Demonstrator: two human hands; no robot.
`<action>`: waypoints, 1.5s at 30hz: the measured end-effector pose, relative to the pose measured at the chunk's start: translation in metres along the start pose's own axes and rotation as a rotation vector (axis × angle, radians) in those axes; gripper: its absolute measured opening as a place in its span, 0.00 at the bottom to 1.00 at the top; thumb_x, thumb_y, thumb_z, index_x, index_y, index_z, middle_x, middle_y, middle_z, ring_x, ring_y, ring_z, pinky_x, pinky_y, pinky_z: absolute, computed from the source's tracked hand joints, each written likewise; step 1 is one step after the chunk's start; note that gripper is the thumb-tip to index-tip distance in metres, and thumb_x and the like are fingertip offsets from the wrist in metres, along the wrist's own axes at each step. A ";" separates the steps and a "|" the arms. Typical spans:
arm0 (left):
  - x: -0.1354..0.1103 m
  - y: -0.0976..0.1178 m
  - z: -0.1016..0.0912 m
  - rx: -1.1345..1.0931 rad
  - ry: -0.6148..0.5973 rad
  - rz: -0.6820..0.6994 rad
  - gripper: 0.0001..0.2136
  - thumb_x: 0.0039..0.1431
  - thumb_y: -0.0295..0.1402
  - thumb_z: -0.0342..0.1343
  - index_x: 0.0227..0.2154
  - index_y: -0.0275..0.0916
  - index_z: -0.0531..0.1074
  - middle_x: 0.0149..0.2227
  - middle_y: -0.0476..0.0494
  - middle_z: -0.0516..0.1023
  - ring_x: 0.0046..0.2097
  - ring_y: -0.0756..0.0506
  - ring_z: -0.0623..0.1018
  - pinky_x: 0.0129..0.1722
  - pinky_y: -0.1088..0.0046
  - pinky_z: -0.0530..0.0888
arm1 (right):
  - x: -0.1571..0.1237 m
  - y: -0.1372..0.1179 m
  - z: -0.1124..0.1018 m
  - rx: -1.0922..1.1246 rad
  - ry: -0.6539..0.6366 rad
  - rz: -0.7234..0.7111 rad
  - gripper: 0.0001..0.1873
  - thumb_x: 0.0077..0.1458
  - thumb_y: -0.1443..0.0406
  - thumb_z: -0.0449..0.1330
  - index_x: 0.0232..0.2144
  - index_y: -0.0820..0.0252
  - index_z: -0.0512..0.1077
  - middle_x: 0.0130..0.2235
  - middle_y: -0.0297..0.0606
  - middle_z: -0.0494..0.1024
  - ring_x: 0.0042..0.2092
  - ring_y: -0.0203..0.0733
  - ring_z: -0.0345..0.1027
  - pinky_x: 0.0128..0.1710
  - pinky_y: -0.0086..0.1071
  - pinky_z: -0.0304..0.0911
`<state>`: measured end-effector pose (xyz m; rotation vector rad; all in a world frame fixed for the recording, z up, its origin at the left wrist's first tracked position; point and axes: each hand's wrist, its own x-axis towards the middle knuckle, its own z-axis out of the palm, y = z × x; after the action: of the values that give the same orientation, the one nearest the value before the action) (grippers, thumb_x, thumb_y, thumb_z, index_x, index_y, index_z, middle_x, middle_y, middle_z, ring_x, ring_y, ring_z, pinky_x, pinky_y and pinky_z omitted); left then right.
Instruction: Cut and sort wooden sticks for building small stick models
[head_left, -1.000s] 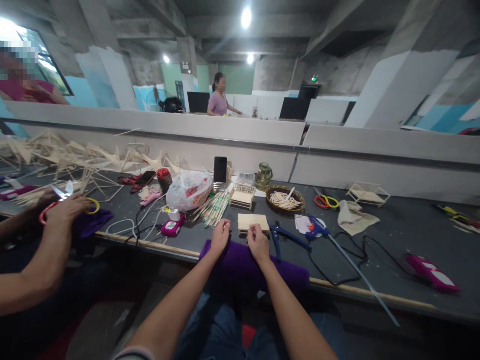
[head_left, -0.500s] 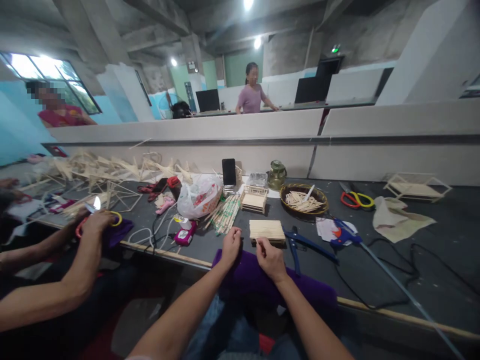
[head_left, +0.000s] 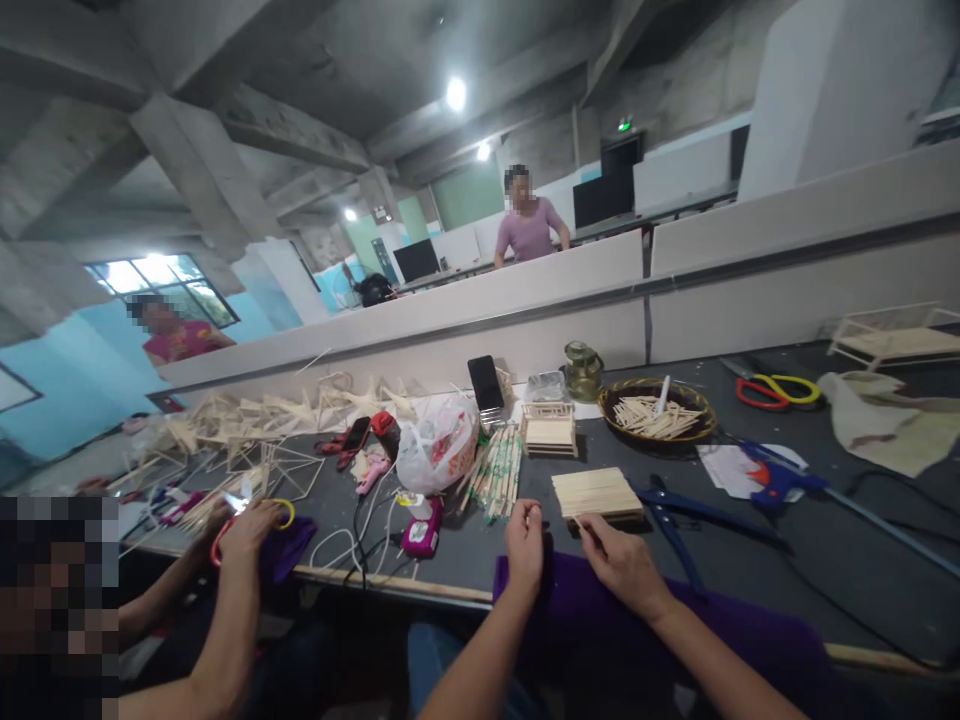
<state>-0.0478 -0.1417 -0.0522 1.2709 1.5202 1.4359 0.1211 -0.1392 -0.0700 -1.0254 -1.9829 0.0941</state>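
My left hand [head_left: 525, 545] and my right hand [head_left: 619, 560] rest close together on a purple cloth [head_left: 570, 610] at the table's front edge. Both have their fingers pinched together; what they pinch is too thin to make out, perhaps a small stick. Just beyond my right hand lies a flat panel of wooden sticks [head_left: 596, 493]. Blue-handled pliers [head_left: 675, 510] lie to its right. A small stick-built frame [head_left: 549, 430] stands behind the panel.
A co-worker's hands [head_left: 247, 525] at the left hold red-and-yellow scissors. On the dark table [head_left: 862, 540] are a basket of sticks [head_left: 656, 410], a blue glue gun [head_left: 776, 480], a plastic bag [head_left: 439, 450], a phone [head_left: 486, 382], cables, and stick frames [head_left: 247, 420]. Other people stand beyond the partition.
My head has turned left and tilted, so the table slants across the view. My hands stay pinched near the stick panel, now a little further apart.
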 end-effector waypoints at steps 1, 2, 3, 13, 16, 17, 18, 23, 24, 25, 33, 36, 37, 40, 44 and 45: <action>0.001 -0.001 -0.001 -0.008 0.007 0.008 0.14 0.57 0.45 0.53 0.34 0.37 0.70 0.23 0.52 0.66 0.27 0.49 0.66 0.28 0.75 0.63 | 0.000 0.000 0.001 -0.003 -0.003 0.005 0.13 0.64 0.66 0.48 0.42 0.61 0.71 0.30 0.36 0.79 0.27 0.36 0.74 0.30 0.26 0.60; 0.002 -0.002 -0.001 -0.017 0.013 0.014 0.14 0.57 0.44 0.53 0.35 0.37 0.70 0.25 0.51 0.67 0.28 0.49 0.67 0.29 0.75 0.63 | 0.000 0.001 0.002 -0.008 -0.008 0.010 0.13 0.65 0.66 0.48 0.42 0.61 0.71 0.30 0.36 0.79 0.27 0.36 0.74 0.30 0.26 0.60; 0.003 -0.004 -0.001 -0.027 0.019 0.017 0.13 0.57 0.42 0.54 0.36 0.37 0.70 0.26 0.51 0.67 0.29 0.49 0.68 0.30 0.75 0.64 | -0.001 0.002 0.003 -0.014 -0.010 0.016 0.12 0.65 0.66 0.48 0.42 0.61 0.71 0.30 0.36 0.79 0.28 0.37 0.75 0.30 0.27 0.60; 0.005 -0.008 -0.001 -0.190 -0.046 0.009 0.16 0.55 0.36 0.57 0.45 0.39 0.66 0.27 0.54 0.64 0.27 0.52 0.66 0.30 0.78 0.63 | 0.000 0.004 0.003 0.159 -0.069 0.205 0.17 0.63 0.66 0.46 0.53 0.62 0.63 0.33 0.37 0.79 0.31 0.40 0.75 0.34 0.30 0.66; 0.006 -0.002 0.004 -0.265 -0.076 0.024 0.16 0.57 0.40 0.56 0.45 0.39 0.66 0.27 0.54 0.65 0.28 0.52 0.67 0.29 0.78 0.63 | 0.002 0.000 0.000 0.223 -0.093 0.243 0.23 0.64 0.66 0.44 0.60 0.63 0.56 0.33 0.36 0.79 0.29 0.39 0.74 0.36 0.31 0.67; 0.006 0.000 0.007 -0.289 -0.083 0.029 0.16 0.57 0.40 0.56 0.45 0.39 0.66 0.27 0.54 0.65 0.28 0.52 0.67 0.29 0.78 0.64 | 0.003 -0.001 -0.002 0.243 -0.096 0.259 0.24 0.64 0.66 0.44 0.61 0.63 0.55 0.32 0.36 0.78 0.29 0.39 0.74 0.36 0.31 0.67; 0.007 0.002 0.011 -0.311 -0.088 0.031 0.17 0.57 0.40 0.57 0.46 0.39 0.65 0.27 0.54 0.66 0.28 0.52 0.67 0.30 0.78 0.64 | 0.004 -0.002 -0.003 0.264 -0.099 0.279 0.25 0.64 0.66 0.44 0.62 0.62 0.54 0.32 0.35 0.78 0.28 0.39 0.73 0.36 0.32 0.67; 0.008 0.008 0.033 -0.379 -0.134 0.015 0.20 0.53 0.36 0.61 0.47 0.39 0.63 0.30 0.51 0.72 0.29 0.52 0.72 0.31 0.77 0.68 | 0.006 -0.006 -0.007 0.387 -0.124 0.375 0.27 0.65 0.65 0.43 0.65 0.61 0.48 0.30 0.33 0.77 0.23 0.37 0.69 0.33 0.31 0.66; 0.007 0.010 0.037 -0.389 -0.152 0.001 0.21 0.53 0.36 0.61 0.47 0.39 0.63 0.30 0.50 0.73 0.29 0.51 0.72 0.31 0.77 0.68 | 0.007 -0.007 -0.007 0.409 -0.126 0.386 0.27 0.66 0.64 0.43 0.65 0.61 0.48 0.29 0.32 0.76 0.23 0.37 0.69 0.32 0.31 0.66; 0.005 0.012 0.041 -0.404 -0.186 -0.020 0.21 0.53 0.36 0.62 0.48 0.39 0.63 0.30 0.50 0.73 0.29 0.51 0.73 0.31 0.77 0.69 | 0.007 -0.007 -0.008 0.430 -0.124 0.397 0.28 0.66 0.63 0.43 0.66 0.61 0.47 0.27 0.31 0.75 0.23 0.38 0.68 0.32 0.31 0.66; 0.029 0.052 0.056 -0.563 -0.198 -0.287 0.25 0.44 0.34 0.69 0.46 0.38 0.67 0.25 0.56 0.72 0.20 0.57 0.66 0.20 0.83 0.61 | 0.005 -0.006 -0.013 0.642 0.032 0.544 0.26 0.67 0.61 0.43 0.65 0.59 0.47 0.31 0.32 0.76 0.21 0.34 0.65 0.25 0.27 0.66; 0.055 0.067 0.066 -0.601 -0.227 -0.357 0.25 0.43 0.36 0.70 0.44 0.35 0.70 0.23 0.57 0.70 0.15 0.61 0.56 0.14 0.83 0.51 | 0.003 -0.005 -0.016 0.583 -0.054 0.394 0.20 0.66 0.66 0.44 0.60 0.57 0.55 0.30 0.32 0.75 0.23 0.33 0.66 0.26 0.26 0.64; 0.064 0.071 0.070 -0.619 -0.233 -0.368 0.25 0.42 0.36 0.71 0.43 0.34 0.70 0.23 0.57 0.70 0.15 0.62 0.54 0.13 0.83 0.48 | 0.004 -0.006 -0.016 0.522 -0.125 0.258 0.17 0.65 0.68 0.45 0.55 0.57 0.61 0.30 0.33 0.75 0.27 0.35 0.69 0.29 0.27 0.65; 0.089 0.081 0.083 -0.696 -0.250 -0.384 0.26 0.42 0.37 0.71 0.44 0.35 0.70 0.25 0.56 0.71 0.15 0.62 0.50 0.13 0.84 0.47 | 0.010 -0.010 -0.015 0.306 -0.298 -0.052 0.09 0.60 0.71 0.50 0.39 0.57 0.68 0.33 0.38 0.74 0.34 0.41 0.69 0.32 0.32 0.63; 0.120 0.095 0.089 -0.764 -0.213 -0.327 0.24 0.42 0.36 0.71 0.42 0.38 0.69 0.23 0.60 0.66 0.15 0.62 0.48 0.12 0.86 0.47 | 0.013 -0.015 -0.008 0.092 -0.389 -0.106 0.10 0.54 0.71 0.56 0.40 0.58 0.67 0.37 0.39 0.73 0.36 0.44 0.67 0.30 0.33 0.61; 0.126 0.098 0.087 -0.781 -0.189 -0.295 0.23 0.43 0.36 0.70 0.42 0.39 0.69 0.22 0.60 0.65 0.15 0.61 0.48 0.12 0.86 0.48 | 0.013 -0.016 -0.006 0.052 -0.387 -0.120 0.09 0.54 0.72 0.56 0.39 0.58 0.67 0.36 0.38 0.72 0.35 0.43 0.66 0.29 0.33 0.59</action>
<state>0.0162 -0.0041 0.0475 0.6472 0.8286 1.4439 0.1117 -0.1424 -0.0509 -0.9025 -2.3726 0.2955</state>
